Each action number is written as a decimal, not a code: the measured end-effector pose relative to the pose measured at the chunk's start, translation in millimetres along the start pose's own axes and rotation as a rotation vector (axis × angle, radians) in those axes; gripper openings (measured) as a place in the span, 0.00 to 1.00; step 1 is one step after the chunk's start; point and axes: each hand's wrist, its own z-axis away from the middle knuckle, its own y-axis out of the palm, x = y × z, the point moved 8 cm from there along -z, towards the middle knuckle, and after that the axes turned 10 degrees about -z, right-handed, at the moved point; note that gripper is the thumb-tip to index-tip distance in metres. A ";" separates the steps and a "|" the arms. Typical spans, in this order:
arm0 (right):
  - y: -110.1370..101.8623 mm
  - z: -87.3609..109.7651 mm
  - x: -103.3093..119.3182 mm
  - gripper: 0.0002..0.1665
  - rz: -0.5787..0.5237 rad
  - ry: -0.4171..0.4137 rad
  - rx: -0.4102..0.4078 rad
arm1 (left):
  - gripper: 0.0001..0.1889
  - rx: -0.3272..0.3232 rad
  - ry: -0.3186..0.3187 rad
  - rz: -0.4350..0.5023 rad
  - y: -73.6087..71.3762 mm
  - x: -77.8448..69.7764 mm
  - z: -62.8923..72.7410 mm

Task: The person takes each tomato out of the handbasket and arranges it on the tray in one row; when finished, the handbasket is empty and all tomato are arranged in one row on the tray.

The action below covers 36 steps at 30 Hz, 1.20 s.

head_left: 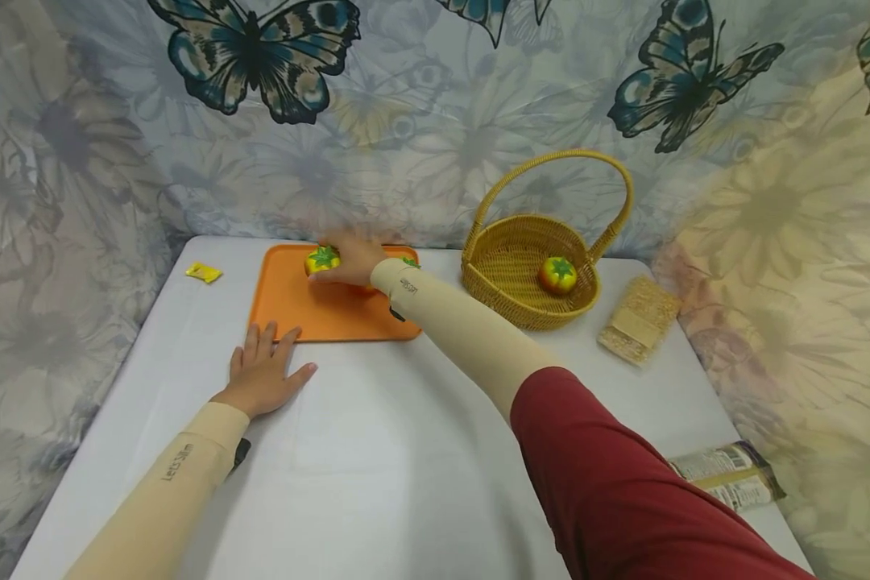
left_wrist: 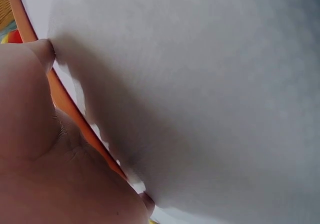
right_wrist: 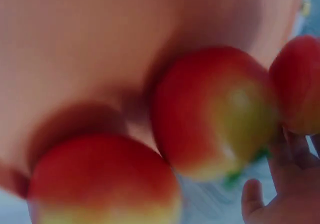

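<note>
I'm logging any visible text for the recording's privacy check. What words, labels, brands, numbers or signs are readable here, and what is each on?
"Let's Slim": on the left sleeve.
Right sleeve: upside-down lettering, too small to read surely.
Printed packet, lower right: print too small to read.
Yellow packet: marks too small to read.
Grain bag: no readable text.

Left hand [head_left: 264, 379] splayed palm-down, right arm [head_left: 478, 330] stretched forward
</note>
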 end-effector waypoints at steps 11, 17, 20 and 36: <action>20.6 -5.0 -35.7 0.54 0.180 0.072 0.047 | 0.50 -0.002 0.057 0.001 7.3 -14.2 -9.0; 23.5 1.6 -45.6 0.57 0.170 0.121 0.063 | 0.49 0.011 0.066 0.000 10.2 -23.6 -7.4; 19.3 6.3 -43.5 0.59 0.143 0.129 0.054 | 0.47 0.006 0.062 -0.007 9.3 -25.8 -7.4; -95.3 123.4 -6.2 0.53 -0.135 -0.035 -0.136 | 0.50 0.033 0.023 0.007 10.4 -3.0 -3.8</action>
